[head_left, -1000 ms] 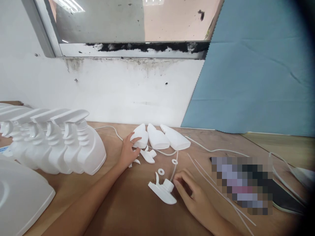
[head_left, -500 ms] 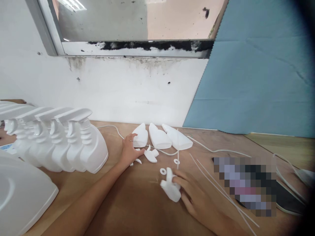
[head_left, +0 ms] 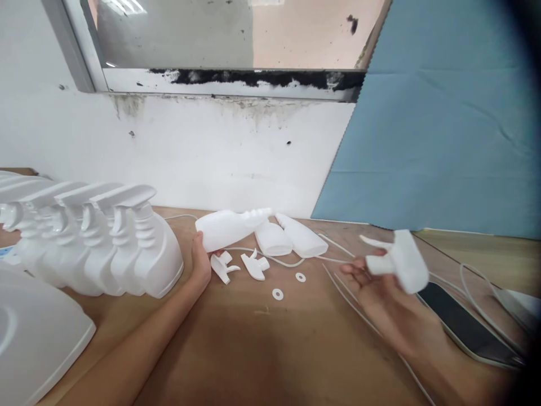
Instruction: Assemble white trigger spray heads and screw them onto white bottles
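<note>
A brown wooden desk (head_left: 270, 349) meets a stained white wall (head_left: 220, 152). The left hand (head_left: 200, 259), its forearm slanting in from lower left, grips the base end of a white plastic bottle (head_left: 228, 226), neck pointing right. The right hand (head_left: 389, 299), palm turned up, has its fingers curled on a white plastic trigger spray head (head_left: 408, 262), raised above the desk. The held bottle's neck partly hides a second white bottle (head_left: 274, 238). Below lie two loose trigger heads (head_left: 255, 266) and two flat white rings (head_left: 278, 294). The right forearm partly covers a dark phone (head_left: 469, 324); upright white bottles (head_left: 156, 259) crowd the left.
</note>
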The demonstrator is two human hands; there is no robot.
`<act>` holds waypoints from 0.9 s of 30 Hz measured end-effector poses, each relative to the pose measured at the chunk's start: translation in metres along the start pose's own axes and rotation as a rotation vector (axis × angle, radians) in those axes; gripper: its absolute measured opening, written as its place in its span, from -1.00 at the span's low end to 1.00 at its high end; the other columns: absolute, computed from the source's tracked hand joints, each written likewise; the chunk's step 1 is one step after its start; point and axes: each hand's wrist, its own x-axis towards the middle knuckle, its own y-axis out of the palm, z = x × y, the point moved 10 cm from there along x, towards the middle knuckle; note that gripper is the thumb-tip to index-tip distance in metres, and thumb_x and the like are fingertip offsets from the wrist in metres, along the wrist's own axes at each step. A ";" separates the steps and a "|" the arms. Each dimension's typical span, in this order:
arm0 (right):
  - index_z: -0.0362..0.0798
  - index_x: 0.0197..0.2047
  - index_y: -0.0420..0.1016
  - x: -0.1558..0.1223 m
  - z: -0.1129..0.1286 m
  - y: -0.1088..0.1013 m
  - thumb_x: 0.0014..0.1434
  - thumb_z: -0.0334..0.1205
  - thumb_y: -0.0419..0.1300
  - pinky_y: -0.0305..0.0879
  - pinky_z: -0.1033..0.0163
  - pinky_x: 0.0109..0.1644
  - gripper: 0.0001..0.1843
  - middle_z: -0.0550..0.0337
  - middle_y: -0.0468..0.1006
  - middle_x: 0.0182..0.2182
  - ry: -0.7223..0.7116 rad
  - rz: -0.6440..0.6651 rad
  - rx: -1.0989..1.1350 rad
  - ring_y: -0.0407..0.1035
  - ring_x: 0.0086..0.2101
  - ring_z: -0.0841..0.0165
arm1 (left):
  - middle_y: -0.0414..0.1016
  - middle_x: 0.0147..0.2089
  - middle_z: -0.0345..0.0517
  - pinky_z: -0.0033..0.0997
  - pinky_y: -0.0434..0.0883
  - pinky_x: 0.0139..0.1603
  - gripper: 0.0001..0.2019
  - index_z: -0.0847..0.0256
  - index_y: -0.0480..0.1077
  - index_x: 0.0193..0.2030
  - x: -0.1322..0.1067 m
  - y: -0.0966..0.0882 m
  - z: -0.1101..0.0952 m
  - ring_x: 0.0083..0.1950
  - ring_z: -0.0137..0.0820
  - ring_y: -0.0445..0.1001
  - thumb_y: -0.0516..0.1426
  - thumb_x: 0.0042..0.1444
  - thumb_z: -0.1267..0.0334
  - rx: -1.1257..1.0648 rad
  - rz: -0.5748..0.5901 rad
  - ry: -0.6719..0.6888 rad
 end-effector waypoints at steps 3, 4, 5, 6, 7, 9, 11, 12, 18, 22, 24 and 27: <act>0.17 -0.14 0.48 0.012 0.019 -0.024 0.13 -0.16 0.23 0.27 0.23 0.13 -0.81 0.24 0.43 -0.32 -0.060 -0.083 0.204 0.39 -0.27 0.40 | 0.26 -0.63 -0.26 -0.51 0.11 -0.76 -0.58 0.24 0.29 -0.38 0.002 0.001 0.002 -0.75 -0.50 0.16 -0.04 0.03 -0.13 -0.035 0.013 -0.011; 0.15 -0.15 0.49 0.014 0.024 -0.032 0.17 -0.18 0.19 0.26 0.26 0.13 -0.84 0.23 0.41 -0.34 -0.082 -0.117 0.231 0.38 -0.30 0.43 | 0.25 -0.65 -0.27 -0.51 0.09 -0.77 -0.58 0.24 0.28 -0.40 0.002 0.002 0.003 -0.75 -0.49 0.16 -0.03 0.01 -0.15 -0.041 0.016 -0.023; 0.14 -0.16 0.50 0.015 0.028 -0.038 0.20 -0.18 0.15 0.25 0.28 0.13 -0.86 0.21 0.39 -0.35 -0.099 -0.144 0.237 0.36 -0.34 0.44 | 0.24 -0.67 -0.27 -0.52 0.08 -0.78 -0.56 0.24 0.28 -0.42 0.001 0.002 0.004 -0.76 -0.49 0.16 -0.02 0.00 -0.16 -0.046 0.019 -0.036; 0.13 -0.18 0.51 0.016 0.030 -0.043 0.22 -0.17 0.13 0.24 0.29 0.13 -0.85 0.21 0.38 -0.36 -0.108 -0.160 0.230 0.34 -0.37 0.44 | 0.24 -0.67 -0.28 -0.52 0.08 -0.79 -0.55 0.25 0.28 -0.42 0.001 0.002 0.005 -0.76 -0.49 0.17 -0.01 -0.02 -0.18 -0.052 0.022 -0.050; 0.14 -0.20 0.51 0.016 0.032 -0.046 0.23 -0.15 0.12 0.24 0.29 0.13 -0.85 0.21 0.37 -0.37 -0.111 -0.159 0.215 0.33 -0.39 0.44 | 0.24 -0.68 -0.28 -0.53 0.08 -0.79 -0.54 0.26 0.28 -0.42 0.001 0.002 0.006 -0.76 -0.50 0.17 0.00 -0.03 -0.19 -0.058 0.025 -0.061; 0.18 -0.21 0.51 0.017 0.030 -0.044 0.22 -0.10 0.11 0.24 0.28 0.13 -0.85 0.23 0.36 -0.37 -0.094 -0.115 0.167 0.30 -0.41 0.41 | 0.24 -0.68 -0.29 -0.54 0.07 -0.79 -0.54 0.25 0.28 -0.42 0.001 0.002 0.008 -0.76 -0.51 0.17 0.02 -0.05 -0.19 -0.068 0.027 -0.079; 0.21 -0.18 0.49 0.017 0.027 -0.041 0.23 -0.08 0.08 0.24 0.23 0.12 -0.83 0.23 0.36 -0.37 -0.080 -0.072 0.131 0.30 -0.41 0.38 | 0.25 -0.68 -0.29 -0.55 0.06 -0.80 -0.55 0.24 0.27 -0.44 0.000 0.002 0.009 -0.76 -0.51 0.17 0.04 -0.06 -0.19 -0.073 0.021 -0.091; 0.22 -0.16 0.49 0.017 0.026 -0.040 0.24 -0.09 0.06 0.24 0.21 0.12 -0.81 0.23 0.36 -0.37 -0.077 -0.069 0.125 0.31 -0.40 0.37 | 0.25 -0.68 -0.29 -0.55 0.06 -0.80 -0.55 0.23 0.27 -0.44 0.000 0.002 0.009 -0.76 -0.51 0.18 0.04 -0.06 -0.19 -0.073 0.016 -0.095; 0.13 -0.13 0.47 0.017 0.014 -0.045 0.20 -0.17 0.13 0.26 0.26 0.11 -0.83 0.24 0.36 -0.34 -0.032 -0.120 0.249 0.35 -0.34 0.44 | 0.24 -0.68 -0.28 -0.53 0.10 -0.77 -0.55 0.24 0.29 -0.48 -0.003 0.003 0.007 -0.74 -0.49 0.18 0.04 -0.06 -0.19 -0.070 0.023 -0.079; 0.17 -0.12 0.45 0.013 -0.011 -0.037 0.14 -0.14 0.20 0.33 0.23 0.07 -0.80 0.28 0.44 -0.18 0.099 -0.114 0.250 0.39 -0.22 0.44 | 0.42 -0.49 -0.21 -0.46 0.36 -0.50 -0.63 0.23 0.35 -0.38 -0.011 0.004 -0.009 -0.46 -0.36 0.41 0.12 -0.08 -0.09 -0.089 0.006 0.025; 0.18 -0.14 0.45 0.008 -0.026 -0.025 0.14 -0.10 0.20 0.37 0.16 0.02 -0.82 0.26 0.43 -0.04 0.182 -0.065 0.217 0.40 -0.17 0.38 | 0.48 -0.39 -0.17 -0.40 0.41 -0.34 -0.64 0.22 0.39 -0.34 -0.021 0.010 -0.015 -0.31 -0.29 0.45 0.12 -0.05 -0.08 -0.084 0.023 0.049; 0.18 -0.17 0.45 0.000 -0.037 -0.001 0.14 -0.04 0.19 0.35 0.00 0.05 -0.82 0.23 0.36 0.10 0.228 0.037 0.156 0.32 0.02 0.23 | 0.51 -0.34 -0.11 -0.31 0.42 -0.25 -0.59 0.23 0.43 -0.27 -0.047 0.027 -0.015 -0.21 -0.19 0.46 0.09 0.01 -0.11 -0.051 0.096 0.034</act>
